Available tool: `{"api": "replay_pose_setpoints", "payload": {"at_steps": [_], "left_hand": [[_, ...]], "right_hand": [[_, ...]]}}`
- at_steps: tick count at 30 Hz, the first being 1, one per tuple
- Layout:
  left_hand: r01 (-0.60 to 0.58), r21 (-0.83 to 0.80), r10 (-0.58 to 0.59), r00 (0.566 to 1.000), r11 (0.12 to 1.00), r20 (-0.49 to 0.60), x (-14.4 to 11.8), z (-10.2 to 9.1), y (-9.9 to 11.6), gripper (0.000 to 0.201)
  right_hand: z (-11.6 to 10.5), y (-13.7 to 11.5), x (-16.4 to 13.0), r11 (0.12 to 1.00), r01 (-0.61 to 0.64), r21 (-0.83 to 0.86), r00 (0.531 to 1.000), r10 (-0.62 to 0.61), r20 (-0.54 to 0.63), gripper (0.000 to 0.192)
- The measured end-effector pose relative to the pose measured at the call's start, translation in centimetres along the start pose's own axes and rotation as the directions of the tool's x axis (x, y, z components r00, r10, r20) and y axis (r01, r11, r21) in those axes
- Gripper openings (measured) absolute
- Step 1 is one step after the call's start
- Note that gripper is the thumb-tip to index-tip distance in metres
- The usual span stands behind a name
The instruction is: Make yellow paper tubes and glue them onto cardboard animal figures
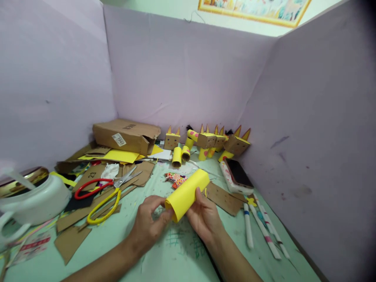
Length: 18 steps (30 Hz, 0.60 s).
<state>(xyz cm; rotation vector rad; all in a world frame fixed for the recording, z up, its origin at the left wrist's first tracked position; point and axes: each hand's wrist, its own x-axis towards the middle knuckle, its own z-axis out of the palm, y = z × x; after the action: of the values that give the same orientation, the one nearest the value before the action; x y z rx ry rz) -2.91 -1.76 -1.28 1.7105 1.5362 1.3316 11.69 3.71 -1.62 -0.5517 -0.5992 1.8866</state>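
Observation:
A yellow paper tube (188, 192) is held between my two hands above the table, tilted with its far end up to the right. My left hand (151, 221) pinches the near open end, thumb and fingers at the rim. With the fingers of my right hand (204, 215) wrapped around its right side, the tube is supported from below. Just behind it lies a colourful patterned scrap (176, 179). Two short yellow-covered rolls (176, 156) stand farther back, close to a cardboard head with horns (172, 140).
Scissors with red and yellow handles (110, 196) lie on cardboard scraps at left, near a white pot (35, 199). A cardboard box (125, 135) sits behind. Horned cardboard animals (207, 140), a phone (238, 173) and several markers (248, 227) are at right. Purple panels (182, 74) enclose the table.

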Motion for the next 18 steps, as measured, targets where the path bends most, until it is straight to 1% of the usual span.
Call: {"api": "replay_pose_setpoints", "payload": {"at_steps": [2,3,6,7,9,11,12,14,16,18], "left_hand": [[0.039,0.033,-0.038,0.999,0.999,-0.034,0.3,-0.1,0.0,0.027],[0.070,0.024,-0.069,0.997,0.997,-0.040,0.5,-0.2,-0.1,0.027],[0.166,-0.081,-0.169,0.985,0.983,-0.031,1.2,-1.0,-0.1,0.024],[0.189,-0.122,-0.192,0.981,0.974,-0.010,1.4,-1.4,-0.2,0.023],[0.214,-0.190,-0.210,0.977,0.958,0.044,1.9,-2.2,-0.2,0.020],[0.227,-0.241,-0.207,0.972,0.944,0.107,2.4,-3.0,-0.2,0.016],[0.242,-0.274,-0.213,0.968,0.931,0.129,2.7,-3.4,-0.2,0.014],[0.287,-0.351,-0.237,0.955,0.892,0.178,3.0,-4.2,-0.1,0.013],[0.320,-0.439,-0.249,0.945,0.839,0.214,3.3,-4.8,-0.2,0.014],[0.338,-0.538,-0.234,0.938,0.772,0.255,3.5,-5.4,-0.5,0.018]], "right_hand": [[0.2,0.4,-0.1,1.000,-0.005,-0.014,1.000,0.005,0.011,0.031],[0.3,0.4,-0.2,1.000,0.007,-0.027,1.000,-0.006,0.019,0.030],[0.4,-0.5,-0.2,0.992,0.093,-0.084,0.996,-0.091,0.018,0.033],[0.2,-1.0,-0.1,0.986,0.129,-0.110,0.991,-0.131,-0.010,0.033],[-0.5,-2.3,0.3,0.965,0.195,-0.173,0.968,-0.218,-0.127,0.033],[-1.4,-3.5,0.9,0.938,0.238,-0.251,0.919,-0.301,-0.253,0.032],[-1.9,-4.1,1.1,0.922,0.255,-0.292,0.897,-0.338,-0.286,0.034],[-2.6,-4.8,1.4,0.886,0.279,-0.370,0.874,-0.394,-0.285,0.036],[-2.7,-5.2,1.4,0.857,0.297,-0.422,0.871,-0.424,-0.247,0.036],[-2.5,-5.1,1.2,0.836,0.307,-0.454,0.872,-0.438,-0.217,0.034]]}}
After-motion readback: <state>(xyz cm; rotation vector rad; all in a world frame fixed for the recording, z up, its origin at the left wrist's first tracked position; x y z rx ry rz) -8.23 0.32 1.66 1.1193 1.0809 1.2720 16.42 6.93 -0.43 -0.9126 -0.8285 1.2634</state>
